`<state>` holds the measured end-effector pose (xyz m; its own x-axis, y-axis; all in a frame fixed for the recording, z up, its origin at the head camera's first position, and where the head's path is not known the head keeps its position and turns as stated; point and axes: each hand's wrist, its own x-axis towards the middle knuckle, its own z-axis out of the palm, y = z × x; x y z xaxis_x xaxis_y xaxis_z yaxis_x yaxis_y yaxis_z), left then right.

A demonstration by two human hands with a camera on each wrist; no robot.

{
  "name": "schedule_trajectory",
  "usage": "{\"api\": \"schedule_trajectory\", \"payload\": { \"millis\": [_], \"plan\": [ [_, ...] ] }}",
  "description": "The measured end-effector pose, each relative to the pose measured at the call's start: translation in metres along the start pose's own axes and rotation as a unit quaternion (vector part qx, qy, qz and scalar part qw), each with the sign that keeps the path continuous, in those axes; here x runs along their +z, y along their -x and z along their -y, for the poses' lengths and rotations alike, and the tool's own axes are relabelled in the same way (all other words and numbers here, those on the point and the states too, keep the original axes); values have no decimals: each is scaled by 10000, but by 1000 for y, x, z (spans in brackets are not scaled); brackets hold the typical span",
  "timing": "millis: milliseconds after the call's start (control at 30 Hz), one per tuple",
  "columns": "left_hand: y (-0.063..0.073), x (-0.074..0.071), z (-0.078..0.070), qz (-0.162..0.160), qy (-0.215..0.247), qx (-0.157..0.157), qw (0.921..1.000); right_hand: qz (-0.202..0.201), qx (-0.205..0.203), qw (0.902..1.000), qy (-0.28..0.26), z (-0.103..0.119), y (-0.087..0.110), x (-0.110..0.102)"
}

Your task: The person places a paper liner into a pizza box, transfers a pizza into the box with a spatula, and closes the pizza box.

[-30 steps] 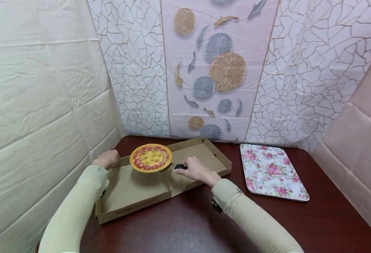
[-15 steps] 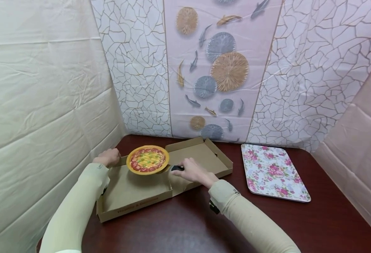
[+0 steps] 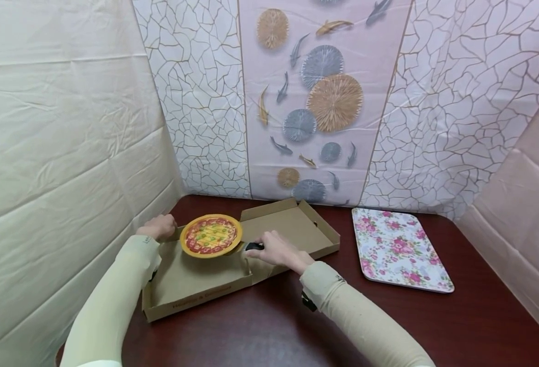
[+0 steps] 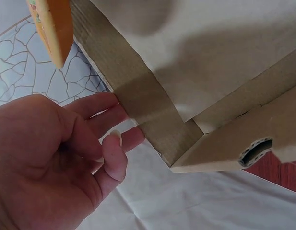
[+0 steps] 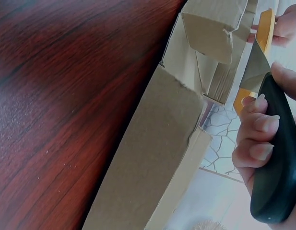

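Note:
My right hand (image 3: 277,248) grips the black handle (image 5: 278,163) of a pizza server, whose metal blade (image 5: 256,69) runs under a round toy-like pizza (image 3: 211,235) with a yellow rim. The pizza is held above the left half of an open cardboard pizza box (image 3: 177,283), and most of the blade is hidden beneath it. At the box's far left side is my left hand (image 3: 159,227). Its fingertips (image 4: 109,99) reach the outer edge of the cardboard wall (image 4: 138,100), while the thumb (image 4: 114,158) stays off the box.
The box's other half (image 3: 292,224) lies unfolded toward the back right. A flower-patterned board (image 3: 400,250) lies on the dark red wooden table (image 3: 269,326) at the right. Patterned cloth (image 3: 205,102) hangs behind the table, with pale cloth along both sides.
My right hand has moved left and slightly toward me with the server, bringing the pizza further over the left half of the box. My left hand stays at the box's edge.

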<state>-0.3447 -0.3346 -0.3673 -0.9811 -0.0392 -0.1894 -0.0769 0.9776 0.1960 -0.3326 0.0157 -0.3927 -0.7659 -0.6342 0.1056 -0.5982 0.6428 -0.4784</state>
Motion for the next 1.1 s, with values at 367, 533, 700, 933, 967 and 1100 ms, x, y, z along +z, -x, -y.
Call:
{"api": "schedule_trajectory", "payload": {
  "millis": [367,533,700,933,967,1100],
  "plan": [
    [-2,-6,0,214,-91,-2,9997,114,-1,9999,118,6,-4,5],
    [-6,-5,1,202,-149,-93,9996,160,-14,9997,208,10,-5,9],
    [-7,-4,0,195,-192,-103,9996,204,-60,9995,243,16,-7,11],
    [-6,-5,-2,242,-213,-193,9993,309,-68,9992,224,22,-9,14],
    [-6,-4,-1,238,-222,-182,9993,313,-73,9992,233,23,-10,14],
    [-4,-4,-1,239,-189,-215,9993,314,-87,9990,302,25,-11,17]
  ]
}}
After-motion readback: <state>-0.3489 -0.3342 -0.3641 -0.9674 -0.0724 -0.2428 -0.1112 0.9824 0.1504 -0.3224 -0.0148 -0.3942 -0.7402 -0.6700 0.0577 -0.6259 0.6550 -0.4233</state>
